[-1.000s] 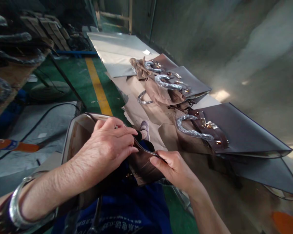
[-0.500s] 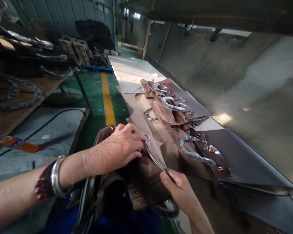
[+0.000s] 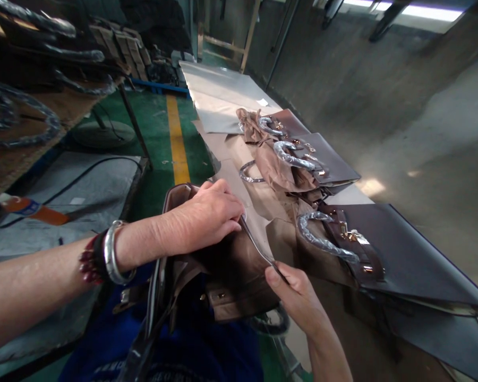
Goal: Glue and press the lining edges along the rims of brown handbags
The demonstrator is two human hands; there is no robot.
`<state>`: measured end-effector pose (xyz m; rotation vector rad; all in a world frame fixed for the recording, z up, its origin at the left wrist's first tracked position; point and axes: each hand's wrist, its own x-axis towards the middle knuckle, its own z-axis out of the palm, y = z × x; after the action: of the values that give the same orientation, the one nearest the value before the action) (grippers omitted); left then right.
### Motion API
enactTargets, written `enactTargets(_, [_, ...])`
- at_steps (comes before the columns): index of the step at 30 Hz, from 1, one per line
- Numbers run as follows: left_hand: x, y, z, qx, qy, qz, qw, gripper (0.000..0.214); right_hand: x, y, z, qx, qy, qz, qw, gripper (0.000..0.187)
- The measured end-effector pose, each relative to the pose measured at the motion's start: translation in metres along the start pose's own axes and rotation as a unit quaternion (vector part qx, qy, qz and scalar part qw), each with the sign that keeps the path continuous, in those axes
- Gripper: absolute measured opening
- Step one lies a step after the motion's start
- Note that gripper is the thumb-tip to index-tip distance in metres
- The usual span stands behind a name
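A brown leather handbag lies open on my lap. My left hand, with a silver bangle and dark beads on the wrist, is curled over the bag's upper rim, fingers closed on its edge. My right hand pinches the thin edge of the bag's front panel near the lower corner, thumb on top. The bag's inside is mostly hidden by my left hand.
On the long table to the right lie several dark brown handbags with plastic-wrapped handles, and more bags farther back. A green floor with a yellow line runs on the left, beside a bench with wrapped handles.
The view has swung up and to the left. My left hand moved along the bag's rim toward its far end; my right hand kept its pinch on the panel edge.
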<state>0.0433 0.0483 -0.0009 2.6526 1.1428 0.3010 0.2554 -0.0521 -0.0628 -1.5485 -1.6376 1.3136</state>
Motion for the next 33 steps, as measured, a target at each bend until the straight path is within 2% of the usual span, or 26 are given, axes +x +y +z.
enactTargets(6, [0.002,0.002,0.001,0.005,0.005,-0.017,1.000,0.011,-0.001,0.002,0.000,-0.007,-0.001,0.000,1.000,0.041])
enactTargets(10, [0.006,0.004,0.002,0.024,-0.017,-0.024,0.999,0.013,-0.004,0.005,-0.001,-0.007,-0.005,-0.030,1.000,0.041])
enactTargets(13, [0.011,0.007,0.005,0.052,-0.027,-0.024,0.998,0.013,-0.008,0.008,-0.003,0.053,-0.041,-0.051,0.996,0.037])
enactTargets(15, [0.013,0.009,0.006,0.071,-0.032,-0.024,0.997,0.013,-0.012,0.010,-0.004,0.095,-0.047,-0.024,0.994,0.043])
enactTargets(18, [0.016,0.011,0.007,0.085,-0.040,-0.025,0.995,0.015,-0.018,0.013,-0.004,0.082,0.004,0.015,0.996,0.047])
enactTargets(23, [0.018,0.012,0.005,0.085,-0.052,-0.038,0.994,0.015,-0.024,0.015,0.001,-0.015,0.094,-0.011,0.995,0.025])
enactTargets(27, [0.020,0.011,0.004,0.090,-0.052,-0.037,0.994,0.015,-0.024,0.020,0.005,-0.047,0.124,-0.017,0.991,0.036])
enactTargets(30, [0.019,0.010,0.004,0.078,-0.048,-0.034,0.995,0.016,-0.023,0.021,0.001,-0.044,0.112,-0.021,0.992,0.041])
enactTargets(33, [0.016,0.011,0.005,0.060,-0.045,-0.018,0.997,0.017,-0.022,0.011,-0.006,-0.060,0.039,-0.026,0.997,0.045])
